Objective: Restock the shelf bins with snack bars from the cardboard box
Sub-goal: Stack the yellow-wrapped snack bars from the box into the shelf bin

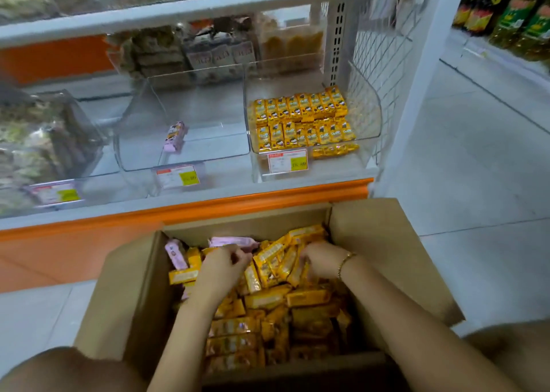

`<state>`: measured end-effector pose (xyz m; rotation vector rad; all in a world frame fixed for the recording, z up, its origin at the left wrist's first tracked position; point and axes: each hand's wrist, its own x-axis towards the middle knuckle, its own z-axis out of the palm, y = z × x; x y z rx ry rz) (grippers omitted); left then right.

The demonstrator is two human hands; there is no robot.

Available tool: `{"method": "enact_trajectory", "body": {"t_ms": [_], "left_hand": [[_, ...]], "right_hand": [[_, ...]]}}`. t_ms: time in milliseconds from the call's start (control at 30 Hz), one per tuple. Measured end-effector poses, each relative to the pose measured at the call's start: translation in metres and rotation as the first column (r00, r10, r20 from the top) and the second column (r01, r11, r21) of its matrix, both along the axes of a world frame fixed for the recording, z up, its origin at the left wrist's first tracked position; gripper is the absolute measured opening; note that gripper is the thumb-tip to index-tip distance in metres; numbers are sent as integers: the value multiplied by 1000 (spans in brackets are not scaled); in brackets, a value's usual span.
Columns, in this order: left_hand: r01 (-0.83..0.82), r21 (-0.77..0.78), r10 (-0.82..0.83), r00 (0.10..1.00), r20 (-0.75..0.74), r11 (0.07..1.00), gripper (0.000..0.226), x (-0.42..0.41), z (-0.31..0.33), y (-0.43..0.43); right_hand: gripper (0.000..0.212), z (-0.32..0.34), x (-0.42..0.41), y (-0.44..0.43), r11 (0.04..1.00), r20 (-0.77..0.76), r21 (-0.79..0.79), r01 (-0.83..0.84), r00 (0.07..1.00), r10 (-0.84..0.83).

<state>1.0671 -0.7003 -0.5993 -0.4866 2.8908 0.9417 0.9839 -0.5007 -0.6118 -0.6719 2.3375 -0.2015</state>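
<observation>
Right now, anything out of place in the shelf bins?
Yes. In the right bin, a yellow bar lies sideways along the front, unlike the upright rows behind. The middle bin holds a single pink bar, tilted.

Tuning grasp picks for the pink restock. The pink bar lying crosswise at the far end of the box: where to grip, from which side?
Pinch the pink bar across its narrow width near mid-length, coming from above. It lies flat atop the yellow bars, long axis left to right, top face exposed; the cardboard box wall behind probably hampers a far-side approach.
</observation>
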Motion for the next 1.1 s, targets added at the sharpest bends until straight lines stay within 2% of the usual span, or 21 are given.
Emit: {"method": "enact_trajectory", "body": {"t_ms": [67,133,167,267,400,500,600,667,733,800,833,900,933,1000,1033,1100], "left_hand": [[8,-36,0,976,218,999,13,14,-24,-5],[69,-92,-31,931,363,993,31,23,-42,-6],[88,-120,-35,923,383,989,38,27,-47,-5],[54,-200,15,945,328,978,39,37,-60,3],[-56,-115,81,970,229,992,45,53,-69,17],[-58,-110,78,979,186,992,47,63,-71,24],[-74,-99,92,978,190,992,41,67,-67,24],[-123,-46,129,979,161,991,29,65,-62,24],[-215,80,203,969,143,973,17,64,-52,28],[-312,327,250,943,220,892,11,61,-40,34],[-357,483,240,927,289,800,16,59,-35,38],[-428,719,189,900,392,547,31,56,-21,47],[-450,779,185,892,412,437,36,54,-16,51],[-455,848,228,886,403,272,34,47,-4,54],[-437,871,257,889,379,225,30,43,2,54],[-384,904,289,901,323,189,23,36,14,52]], "right_hand": [[39,-25,16,6,995,71,80,-59,996,53],[47,-43,27,13,988,67,121,-94,994,86],[54,-49,30,16,988,51,124,-93,995,87],[75,-56,36,23,990,6,115,-78,997,78],[81,-59,44,31,993,-9,79,-84,996,85],[71,-62,48,33,996,-8,-5,-87,996,87],[60,-58,48,35,990,32,-139,13,999,-8],[55,-52,46,36,972,51,-216,96,995,-87],[51,-43,44,37,938,74,-300,173,985,-157],[49,-34,42,37,876,131,-403,267,964,-233],[48,-30,41,36,828,172,-458,322,946,-273],[47,-18,44,30,702,250,-579,414,910,-331],[46,-11,47,27,637,272,-637,434,900,-341],[46,0,52,19,547,257,-730,411,905,-339],[46,6,55,15,518,232,-765,383,914,-332],[46,18,59,9,473,174,-821,320,929,-326]]}}
